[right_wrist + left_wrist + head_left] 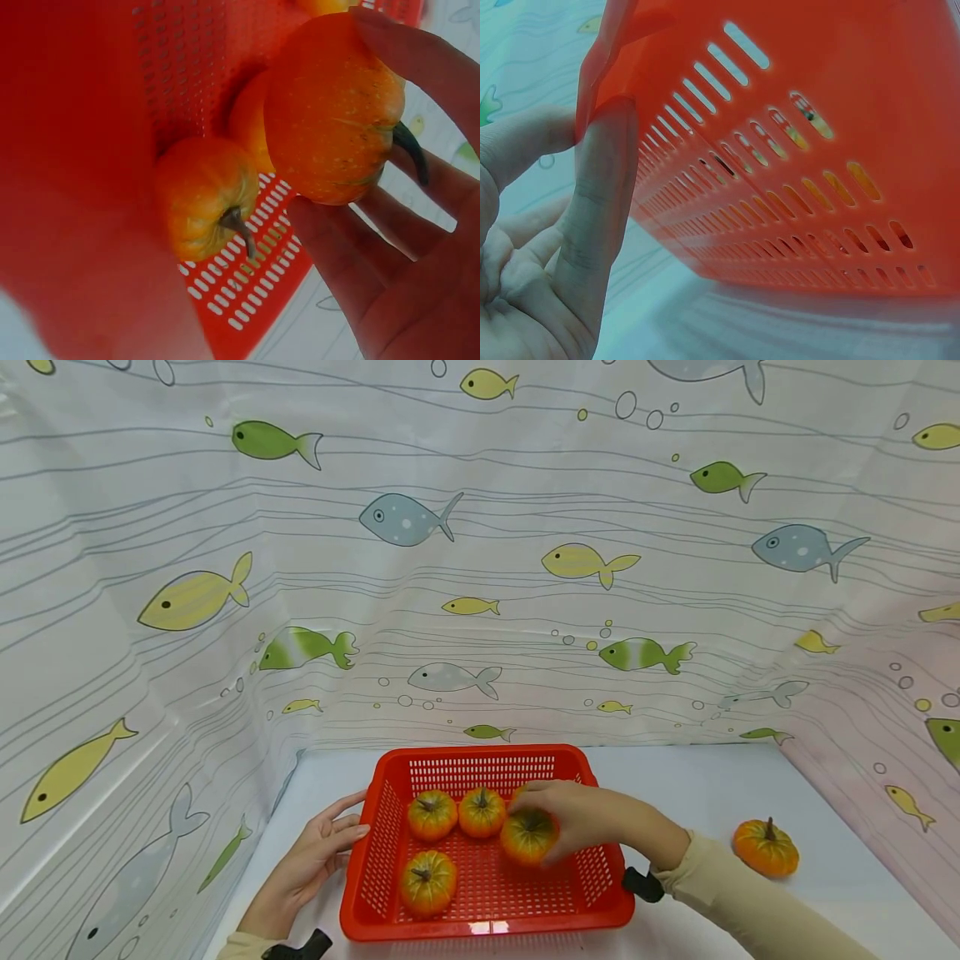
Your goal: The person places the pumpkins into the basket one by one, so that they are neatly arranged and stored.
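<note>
A red plastic basket (491, 929) with slotted walls stands on the white table. My left hand (313, 858) is at its left side; in the left wrist view, thumb and finger (592, 187) pinch the rim. Inside the basket, my right hand (581, 814) grips a small orange pumpkin (529, 837) with a dark green stem. The right wrist view shows this pumpkin (334, 112) between thumb and fingers, raised over the others. More small pumpkins lie in the basket: one at the front left (428, 883), two at the back (432, 815), and another partly hidden behind my right hand.
A single pumpkin (765, 848) sits on the table (690, 793) to the right of the basket, beyond my right forearm. A white sheet (480, 635) printed with fish hangs behind the table and along both sides.
</note>
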{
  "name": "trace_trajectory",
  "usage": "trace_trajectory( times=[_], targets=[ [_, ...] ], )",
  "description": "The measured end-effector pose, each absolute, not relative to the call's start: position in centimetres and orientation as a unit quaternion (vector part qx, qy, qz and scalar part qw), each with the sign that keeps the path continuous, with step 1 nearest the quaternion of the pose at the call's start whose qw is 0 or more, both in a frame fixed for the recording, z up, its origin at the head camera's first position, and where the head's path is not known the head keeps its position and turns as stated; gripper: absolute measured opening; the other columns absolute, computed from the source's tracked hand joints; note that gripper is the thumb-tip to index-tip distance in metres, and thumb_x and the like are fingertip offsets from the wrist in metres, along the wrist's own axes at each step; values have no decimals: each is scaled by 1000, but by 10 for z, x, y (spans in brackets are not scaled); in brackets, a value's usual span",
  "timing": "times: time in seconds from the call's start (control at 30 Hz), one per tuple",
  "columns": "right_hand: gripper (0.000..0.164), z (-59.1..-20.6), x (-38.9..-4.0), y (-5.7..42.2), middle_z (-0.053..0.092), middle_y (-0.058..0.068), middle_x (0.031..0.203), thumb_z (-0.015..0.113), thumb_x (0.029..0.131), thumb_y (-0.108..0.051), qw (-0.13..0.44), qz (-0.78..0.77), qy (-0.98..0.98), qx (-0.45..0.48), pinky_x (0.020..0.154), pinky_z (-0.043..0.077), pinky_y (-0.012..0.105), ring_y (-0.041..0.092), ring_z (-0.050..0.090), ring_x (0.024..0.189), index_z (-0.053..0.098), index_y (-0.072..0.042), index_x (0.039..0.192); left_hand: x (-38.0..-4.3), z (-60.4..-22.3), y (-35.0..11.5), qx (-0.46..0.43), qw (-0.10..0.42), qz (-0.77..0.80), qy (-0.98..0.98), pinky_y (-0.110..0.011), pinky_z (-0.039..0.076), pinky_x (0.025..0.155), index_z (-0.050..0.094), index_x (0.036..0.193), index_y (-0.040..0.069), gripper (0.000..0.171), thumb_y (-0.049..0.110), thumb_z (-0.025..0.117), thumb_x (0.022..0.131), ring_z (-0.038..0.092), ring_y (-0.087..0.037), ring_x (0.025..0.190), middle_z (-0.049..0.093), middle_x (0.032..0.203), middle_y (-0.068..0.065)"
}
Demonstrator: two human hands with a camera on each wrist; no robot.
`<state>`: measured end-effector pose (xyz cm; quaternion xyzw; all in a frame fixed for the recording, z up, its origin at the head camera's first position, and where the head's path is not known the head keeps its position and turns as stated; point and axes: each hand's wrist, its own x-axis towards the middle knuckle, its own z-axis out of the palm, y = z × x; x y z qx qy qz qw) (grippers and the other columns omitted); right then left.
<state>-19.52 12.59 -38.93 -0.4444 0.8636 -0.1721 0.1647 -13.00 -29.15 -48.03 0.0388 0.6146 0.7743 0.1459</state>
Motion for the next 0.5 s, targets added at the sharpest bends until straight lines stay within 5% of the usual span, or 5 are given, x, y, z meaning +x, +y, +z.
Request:
trace_trajectory(
  times=[0.5],
  targets=[
    [63, -398, -196, 91, 64, -6, 136, 90, 79, -36, 143, -99, 853, -493, 108, 53, 30, 9, 62, 122, 66, -23, 135, -130, -479, -291, 45, 147, 773, 615, -32, 64, 83, 14, 163, 4, 69, 6, 53, 106, 76, -12, 102, 73, 117, 3]
  ],
)
